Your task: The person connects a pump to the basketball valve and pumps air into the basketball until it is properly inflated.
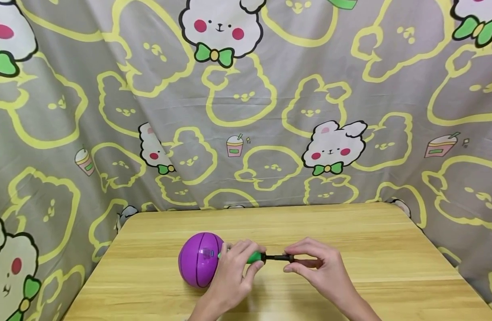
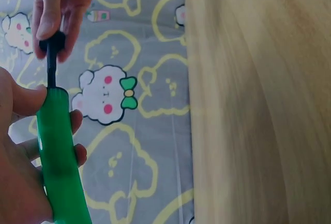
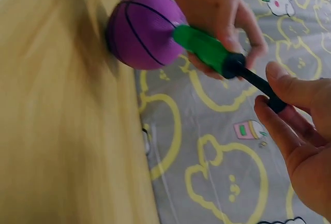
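A small green hand pump (image 3: 204, 45) with a black plunger rod lies level between the two hands. The left hand (image 1: 235, 272) wraps its fingers and thumb round the green barrel. At the other end, the right hand (image 1: 324, 267) pinches the black plunger handle (image 3: 275, 104) between thumb and fingers, and part of the rod shows. The barrel's far tip points at a purple ball (image 1: 199, 261) with black lines, left of the left hand. In the right wrist view the tip meets the ball's side; whether a needle is inside is hidden.
The ball and hands are over a light wooden table (image 1: 157, 294). Behind and beside the table hangs a grey curtain (image 1: 270, 116) printed with yellow outlines and white cartoon animals.
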`<state>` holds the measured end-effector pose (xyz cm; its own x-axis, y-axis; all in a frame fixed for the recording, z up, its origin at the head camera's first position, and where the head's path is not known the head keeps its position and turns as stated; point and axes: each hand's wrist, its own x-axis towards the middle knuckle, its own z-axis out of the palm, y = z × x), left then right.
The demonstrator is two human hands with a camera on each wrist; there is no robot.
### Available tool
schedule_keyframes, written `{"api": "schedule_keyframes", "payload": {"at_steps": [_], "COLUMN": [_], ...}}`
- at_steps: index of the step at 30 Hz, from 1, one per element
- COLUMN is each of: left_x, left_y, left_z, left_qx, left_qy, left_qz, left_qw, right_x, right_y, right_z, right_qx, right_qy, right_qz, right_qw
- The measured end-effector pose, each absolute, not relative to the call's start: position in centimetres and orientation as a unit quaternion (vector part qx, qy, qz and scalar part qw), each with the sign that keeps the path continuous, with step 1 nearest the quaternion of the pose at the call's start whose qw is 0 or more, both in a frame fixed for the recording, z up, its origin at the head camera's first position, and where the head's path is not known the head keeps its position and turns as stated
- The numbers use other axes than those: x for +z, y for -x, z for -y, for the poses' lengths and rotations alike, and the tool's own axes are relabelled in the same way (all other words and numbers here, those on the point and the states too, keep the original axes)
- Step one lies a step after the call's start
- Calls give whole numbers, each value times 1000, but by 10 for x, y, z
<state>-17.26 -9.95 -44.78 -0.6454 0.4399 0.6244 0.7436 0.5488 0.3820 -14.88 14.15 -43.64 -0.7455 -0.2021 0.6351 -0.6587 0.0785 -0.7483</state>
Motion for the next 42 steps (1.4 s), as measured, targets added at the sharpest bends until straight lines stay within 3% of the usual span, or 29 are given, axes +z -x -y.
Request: {"api": "schedule_keyframes", "payload": {"at_steps": [10, 25, 42], "left_x": [-452, -449, -444], "left_y": [168, 172, 179], "left_z": [92, 99, 115], "left_qx": [-310, -317, -321], "left_qy": [369, 367, 341], "left_qz": [845, 847, 852], "left_qw": [233, 217, 234], "right_x": [-453, -432, -402], "right_y": [151, 145, 138], "right_z": [-117, -136, -175], "right_qx": [613, 588, 565], "right_qy": [-328, -296, -268], "right_qz": [685, 741, 771], "right_qw": [221, 130, 119]}}
